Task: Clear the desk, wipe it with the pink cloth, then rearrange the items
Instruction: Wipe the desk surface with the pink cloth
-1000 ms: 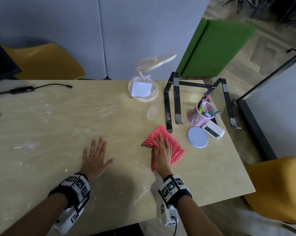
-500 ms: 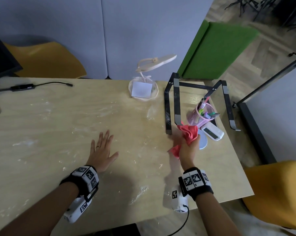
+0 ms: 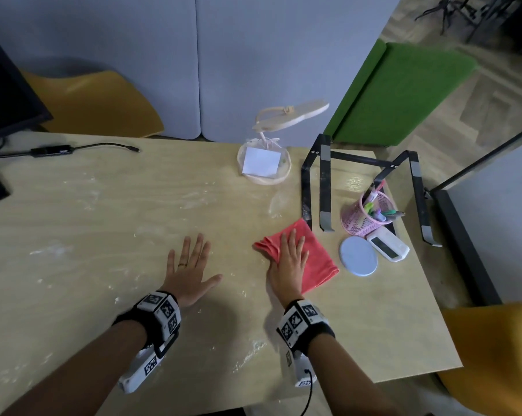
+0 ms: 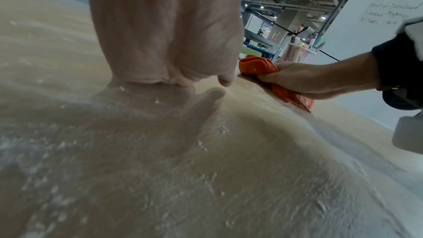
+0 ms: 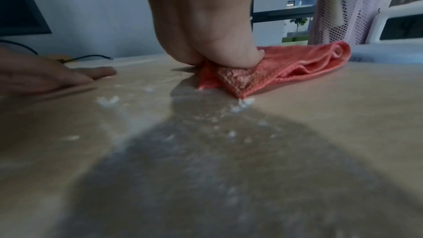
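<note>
The folded pink cloth [image 3: 315, 259] lies flat on the wooden desk [image 3: 103, 223], right of centre. My right hand [image 3: 289, 259] presses down on its left part with straight fingers; the right wrist view shows the palm heel on the pink cloth [image 5: 286, 66]. My left hand [image 3: 189, 265] rests flat on the bare desk to the cloth's left, fingers spread. White powder streaks dust the desk [image 5: 228, 133]. In the left wrist view, the right hand [image 4: 309, 79] lies over the cloth [image 4: 256, 64].
At the right stand a black laptop stand [image 3: 322, 187], a pink mesh pen cup [image 3: 364, 214], a round blue coaster [image 3: 358, 256] and a white device [image 3: 388, 244]. A lamp with a note on its base [image 3: 262, 163] is behind. A cable [image 3: 97, 147] and a monitor [image 3: 1, 94] sit far left.
Half a second ago my right hand held the cloth bunched up above the desk near the pen cup; now the cloth lies flat under that hand again. The left hand stayed on the desk.
</note>
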Demonstrator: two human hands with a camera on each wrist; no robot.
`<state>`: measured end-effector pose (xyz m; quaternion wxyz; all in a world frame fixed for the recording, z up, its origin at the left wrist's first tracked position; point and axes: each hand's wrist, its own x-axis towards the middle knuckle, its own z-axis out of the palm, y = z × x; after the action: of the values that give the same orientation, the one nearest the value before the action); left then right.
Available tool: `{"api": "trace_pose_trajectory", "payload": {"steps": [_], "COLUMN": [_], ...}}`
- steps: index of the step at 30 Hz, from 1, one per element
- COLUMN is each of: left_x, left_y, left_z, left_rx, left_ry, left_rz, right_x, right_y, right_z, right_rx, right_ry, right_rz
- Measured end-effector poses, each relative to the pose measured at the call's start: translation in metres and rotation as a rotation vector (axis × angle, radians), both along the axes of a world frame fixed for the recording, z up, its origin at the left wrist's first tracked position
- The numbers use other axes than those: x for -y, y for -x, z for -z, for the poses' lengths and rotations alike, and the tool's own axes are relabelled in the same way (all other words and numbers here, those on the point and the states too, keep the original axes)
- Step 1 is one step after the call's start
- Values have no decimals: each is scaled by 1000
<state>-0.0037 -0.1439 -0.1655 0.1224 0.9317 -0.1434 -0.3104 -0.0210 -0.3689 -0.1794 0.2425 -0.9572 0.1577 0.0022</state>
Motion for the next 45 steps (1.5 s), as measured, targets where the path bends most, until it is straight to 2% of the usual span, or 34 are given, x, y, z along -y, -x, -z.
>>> {"api": "trace_pose_trajectory", "payload": {"steps": [3,5,7,8,9,12,14,16,18,19,20,22,24,26,28,33,36,39,40,42,45], "left_x": [0,0,0,-1,-1,-4,-5,-6,-7,-7,-7,-7,-7,-7,-8,-8,-8,-8,-8,-8,-7], "left_y": [0,0,-1,0,0,-2,-7,-11,-13,-13,-12,-13,-15,-16,-17,-18,-17,-17,-17,-17,-17], "left_z": [-1,-3,-6,-7,-8,-9,-9,-9,-10,-10,-11,-10,-10,-9,-10,-12,-11,-10,-10,-11,-11], "left_rx": [-2,-2,-4,-4,1,57,72,42,16,13,9,0,-3,-6,-13,-37,-38,-42,-45,-49,-56], "left_ry": [8,1,5,15,33,64,50,24,2,-6,-10,-10,-12,-16,-26,-33,-15,-16,-14,-13,-18], "left_rz": [-8,-6,-2,-4,-7,-9,-3,9,27,31,28,20,23,33,46,46,36,30,30,34,44], "right_x": [-13,-18,-18,-16,-15,-11,-13,-14,-19,-20,-23,-16,-5,10,31,83,105,119,121,126,125], "right_y": [4,9,12,12,11,5,-1,-7,-7,-4,0,7,17,27,36,43,32,24,24,27,34], "right_z": [-8,-18,-37,-44,-51,-60,-58,-44,-24,-15,-15,-5,-9,-20,-27,-63,-89,-85,-78,-54,-25], "right_rx": [32,69,139,199,256,436,469,317,50,-14,-4,64,80,88,165,301,374,434,398,204,-88], "right_ry": [-117,-396,-786,-875,-879,-794,-644,-454,-224,-155,-104,-95,-275,-534,-612,-403,-278,-179,-167,-141,50], "right_rz": [-27,-17,150,255,348,551,571,422,210,104,40,3,33,164,241,222,290,282,221,49,-118]}}
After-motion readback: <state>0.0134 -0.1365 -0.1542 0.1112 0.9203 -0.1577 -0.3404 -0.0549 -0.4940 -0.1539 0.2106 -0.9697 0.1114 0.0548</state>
